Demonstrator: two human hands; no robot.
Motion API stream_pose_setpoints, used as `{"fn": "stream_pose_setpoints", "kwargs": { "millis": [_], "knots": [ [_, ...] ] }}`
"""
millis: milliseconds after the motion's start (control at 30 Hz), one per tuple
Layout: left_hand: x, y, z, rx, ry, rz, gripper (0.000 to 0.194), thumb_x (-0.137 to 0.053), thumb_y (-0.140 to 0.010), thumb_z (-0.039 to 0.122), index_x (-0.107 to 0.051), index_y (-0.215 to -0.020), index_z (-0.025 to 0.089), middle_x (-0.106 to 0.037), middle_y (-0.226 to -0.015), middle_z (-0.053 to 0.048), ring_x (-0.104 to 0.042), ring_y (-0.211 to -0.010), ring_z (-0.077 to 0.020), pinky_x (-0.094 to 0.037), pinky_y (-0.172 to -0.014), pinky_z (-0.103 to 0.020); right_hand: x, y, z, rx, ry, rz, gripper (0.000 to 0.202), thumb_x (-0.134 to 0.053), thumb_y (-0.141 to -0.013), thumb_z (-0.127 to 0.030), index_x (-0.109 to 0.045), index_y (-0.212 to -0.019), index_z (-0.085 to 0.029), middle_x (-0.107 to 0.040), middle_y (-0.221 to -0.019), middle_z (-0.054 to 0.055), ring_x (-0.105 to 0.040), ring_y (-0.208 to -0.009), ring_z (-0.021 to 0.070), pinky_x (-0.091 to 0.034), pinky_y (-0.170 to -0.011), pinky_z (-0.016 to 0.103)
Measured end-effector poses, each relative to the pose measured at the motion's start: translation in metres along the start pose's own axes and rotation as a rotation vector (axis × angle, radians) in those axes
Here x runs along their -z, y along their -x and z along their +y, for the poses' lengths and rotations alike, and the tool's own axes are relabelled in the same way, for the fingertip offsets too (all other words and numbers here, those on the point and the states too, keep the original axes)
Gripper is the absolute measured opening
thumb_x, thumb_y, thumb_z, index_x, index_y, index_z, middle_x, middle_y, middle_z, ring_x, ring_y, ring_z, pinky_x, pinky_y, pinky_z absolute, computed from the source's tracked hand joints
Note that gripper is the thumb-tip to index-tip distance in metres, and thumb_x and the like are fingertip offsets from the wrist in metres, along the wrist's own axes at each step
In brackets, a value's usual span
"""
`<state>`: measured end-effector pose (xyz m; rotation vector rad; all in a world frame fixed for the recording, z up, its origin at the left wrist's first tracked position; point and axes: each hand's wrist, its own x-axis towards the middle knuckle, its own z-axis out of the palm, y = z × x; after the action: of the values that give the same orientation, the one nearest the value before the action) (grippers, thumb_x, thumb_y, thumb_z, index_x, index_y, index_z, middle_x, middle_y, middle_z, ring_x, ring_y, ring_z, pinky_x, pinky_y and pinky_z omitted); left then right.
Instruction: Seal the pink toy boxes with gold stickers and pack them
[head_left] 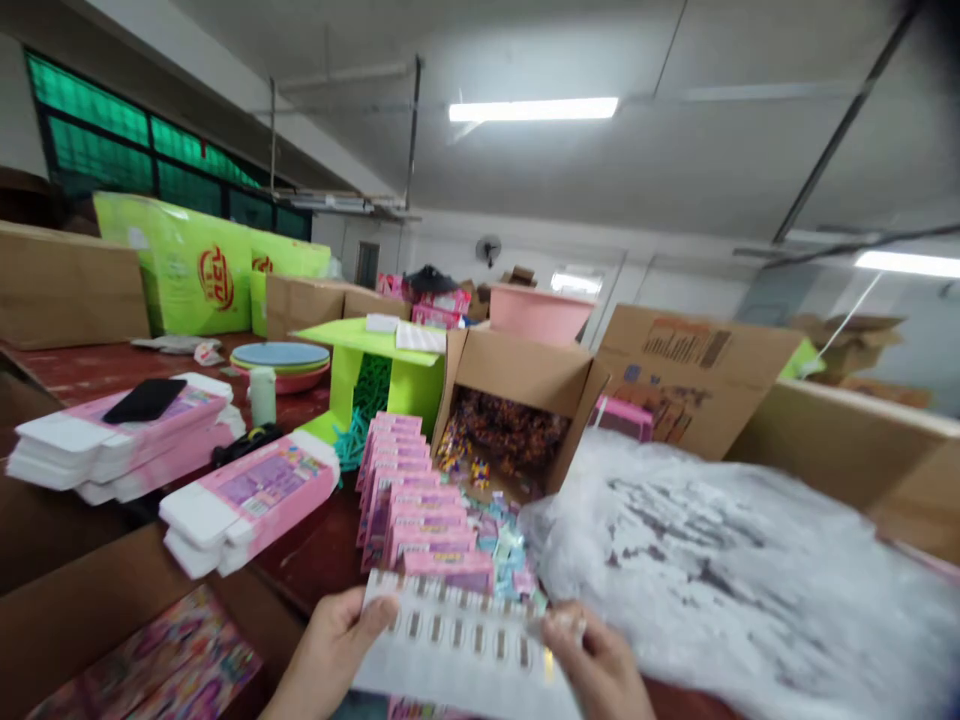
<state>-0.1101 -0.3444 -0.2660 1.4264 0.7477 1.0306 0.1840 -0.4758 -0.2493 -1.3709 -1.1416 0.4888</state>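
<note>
At the far left, brown cartons (67, 285) are stacked against the wall, with lime-green bags (191, 265) beside them. On the dark red table (82, 370), a pile of flat pink-and-white box blanks (112, 440) is seen, and a black phone (145, 400) is laid on top of it. A second, smaller pile of blanks (247, 500) is set just to its right, nearer the table edge. Behind these, stacked plates (280, 362) and a small white bottle (262, 395) are placed. A green stand (382, 370) is set further right, with teal pieces heaped under it.

At the bottom centre, a white sticker sheet (465, 650) with rows of small labels is held level just above the near table edge. Its left edge is gripped by the left hand (330, 650), thumb pressed on top and fingers curled beneath. Just behind the sheet, a row of pink packs (409, 500) is lined up, running away from the viewer. An open carton (517, 400), tipped on its side, is spilling small colourful pieces (499, 440) onto the table.

The sheet's right edge is pinched by the right hand (596, 665), fingers closed on it. To the right, a large clear plastic bag (735, 570) is bunched, blurred. Behind it, more cartons (697, 370) and a pink tub (540, 312) are seen.
</note>
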Motion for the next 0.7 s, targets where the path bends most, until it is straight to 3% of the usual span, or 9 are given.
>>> {"fn": "stream_pose_setpoints", "kwargs": {
  "millis": [100, 200, 267, 333, 400, 533, 633, 700],
  "knots": [
    [0.005, 0.004, 0.012, 0.067, -0.012, 0.014, 0.056, -0.091, -0.072, 0.075, -0.09, -0.087, 0.02, -0.084, -0.082, -0.008, -0.076, -0.074, -0.0248, -0.061, -0.069, -0.032, -0.009, -0.002, -0.006, -0.043, -0.082, -0.034, 0.057, -0.079, -0.079, -0.077, -0.064, -0.07, -0.023, -0.056, -0.062, 0.002, -0.051, -0.057, 0.0185, -0.049, -0.056, 0.034],
    [0.006, 0.001, 0.027, 0.152, -0.031, 0.138, 0.061, -0.099, -0.06, 0.072, -0.089, -0.081, 0.016, -0.084, -0.08, -0.01, -0.074, -0.066, -0.0223, -0.062, -0.065, -0.031, -0.003, -0.008, -0.017, -0.088, -0.087, -0.141, 0.05, -0.08, -0.086, -0.068, -0.069, -0.075, -0.02, -0.064, -0.067, 0.003, -0.056, -0.061, 0.0169, -0.047, -0.056, 0.029],
    [0.008, -0.004, 0.038, 0.204, -0.057, 0.206, 0.063, -0.104, -0.049, 0.068, -0.088, -0.078, 0.014, -0.083, -0.076, -0.01, -0.073, -0.061, -0.0215, -0.062, -0.061, -0.031, 0.013, -0.013, -0.023, -0.032, -0.055, -0.075, 0.042, -0.083, -0.086, -0.061, -0.077, -0.084, -0.02, -0.073, -0.08, 0.005, -0.065, -0.073, 0.0196, -0.055, -0.067, 0.032],
    [0.008, -0.01, 0.047, 0.213, -0.086, 0.233, 0.061, -0.106, -0.048, 0.062, -0.088, -0.08, 0.014, -0.084, -0.078, -0.01, -0.075, -0.063, -0.0223, -0.063, -0.062, -0.032, 0.034, -0.019, -0.028, 0.027, -0.018, 0.066, 0.032, -0.082, -0.092, -0.054, -0.081, -0.096, -0.023, -0.079, -0.093, 0.005, -0.071, -0.085, 0.0211, -0.059, -0.079, 0.034],
    [0.008, -0.015, 0.052, 0.205, -0.099, 0.228, 0.057, -0.107, -0.047, 0.058, -0.087, -0.078, 0.015, -0.084, -0.078, -0.009, -0.074, -0.062, -0.0212, -0.065, -0.063, -0.032, 0.054, -0.027, -0.033, 0.11, 0.072, 0.084, 0.024, -0.08, -0.096, -0.049, -0.082, -0.098, -0.025, -0.079, -0.097, 0.005, -0.072, -0.089, 0.0211, -0.059, -0.082, 0.034],
    [0.003, -0.007, 0.053, 0.174, -0.114, 0.211, 0.05, -0.107, -0.049, 0.053, -0.085, -0.074, 0.016, -0.083, -0.076, -0.007, -0.074, -0.062, -0.0204, -0.066, -0.063, -0.032, 0.069, -0.038, -0.043, 0.193, 0.22, -0.218, 0.028, -0.082, -0.094, -0.051, -0.083, -0.106, -0.026, -0.08, -0.109, 0.008, -0.073, -0.094, 0.0212, -0.059, -0.083, 0.034],
    [0.003, 0.009, 0.048, 0.17, -0.118, 0.197, 0.044, -0.106, -0.056, 0.051, -0.086, -0.076, 0.017, -0.083, -0.078, -0.007, -0.074, -0.062, -0.0197, -0.065, -0.063, -0.031, 0.064, -0.036, -0.048, 0.241, 0.233, -0.437, 0.025, -0.08, -0.097, -0.051, -0.082, -0.099, -0.026, -0.08, -0.105, 0.007, -0.073, -0.095, 0.0211, -0.06, -0.088, 0.037],
    [0.009, 0.021, 0.042, 0.2, -0.119, 0.151, 0.039, -0.103, -0.063, 0.048, -0.088, -0.079, 0.017, -0.085, -0.081, -0.007, -0.075, -0.065, -0.0194, -0.064, -0.064, -0.029, 0.057, -0.032, -0.048, 0.286, 0.222, -0.491, 0.021, -0.078, -0.1, -0.046, -0.081, -0.092, -0.027, -0.079, -0.101, 0.005, -0.073, -0.097, 0.0212, -0.06, -0.092, 0.038]
  ]
}}
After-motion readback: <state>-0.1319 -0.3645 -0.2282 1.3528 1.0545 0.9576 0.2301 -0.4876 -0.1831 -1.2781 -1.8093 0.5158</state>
